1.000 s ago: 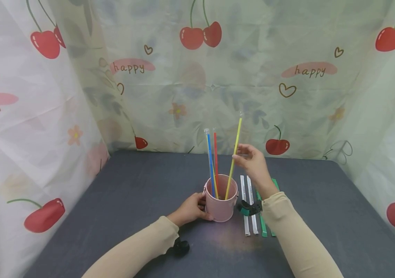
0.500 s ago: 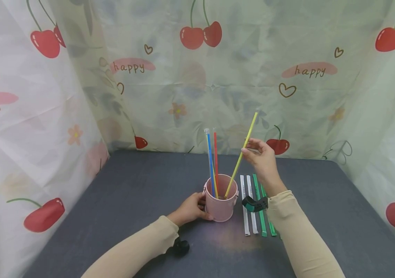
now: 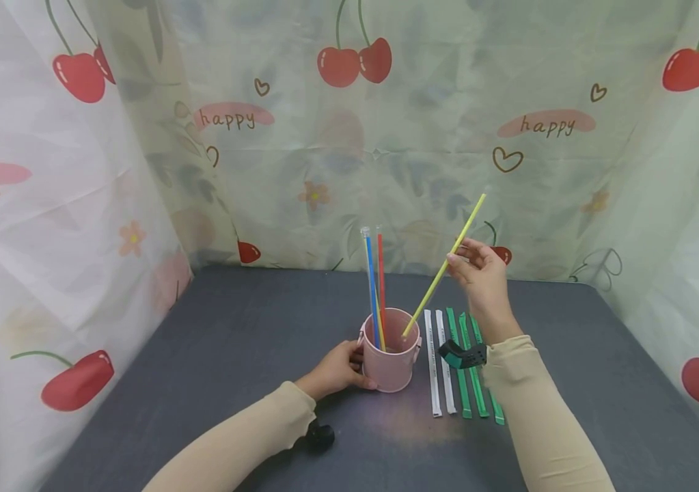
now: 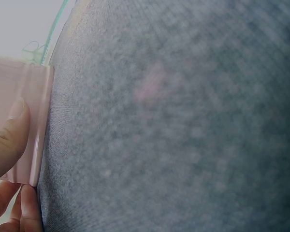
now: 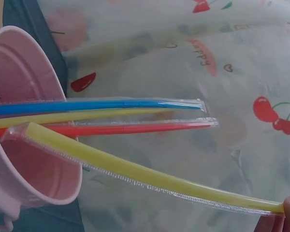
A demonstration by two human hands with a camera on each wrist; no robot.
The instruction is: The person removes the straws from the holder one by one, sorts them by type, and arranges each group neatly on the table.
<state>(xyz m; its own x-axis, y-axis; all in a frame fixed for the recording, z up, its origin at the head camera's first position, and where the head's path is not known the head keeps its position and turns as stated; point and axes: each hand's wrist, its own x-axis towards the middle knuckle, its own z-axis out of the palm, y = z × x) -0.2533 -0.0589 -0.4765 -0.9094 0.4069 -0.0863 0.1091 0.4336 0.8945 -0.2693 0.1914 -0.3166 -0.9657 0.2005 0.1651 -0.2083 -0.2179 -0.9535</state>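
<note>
My left hand (image 3: 338, 372) grips the left side of a pink bucket (image 3: 389, 372), thumb on the near wall; the left wrist view shows the thumb (image 4: 12, 137) on that wall. Inside stand a blue straw (image 3: 371, 273), a red straw (image 3: 382, 273) and a yellow straw (image 5: 101, 116), in clear wrappers. My right hand (image 3: 483, 280) pinches another wrapped yellow straw (image 3: 432, 287) near its upper middle. It slants up to the right, its lower end overlapping the bucket's mouth in both the head and right wrist views.
Right of the bucket, two white sticks (image 3: 432, 369) and several green sticks (image 3: 462, 383) lie side by side on the dark table (image 3: 251, 321). A cherry-printed curtain (image 3: 447, 82) closes off the back and sides.
My right hand has moved right and slightly up, tilting the yellow straw further right and raising its lower end towards the bucket's rim. My left hand and the bucket have stayed put.
</note>
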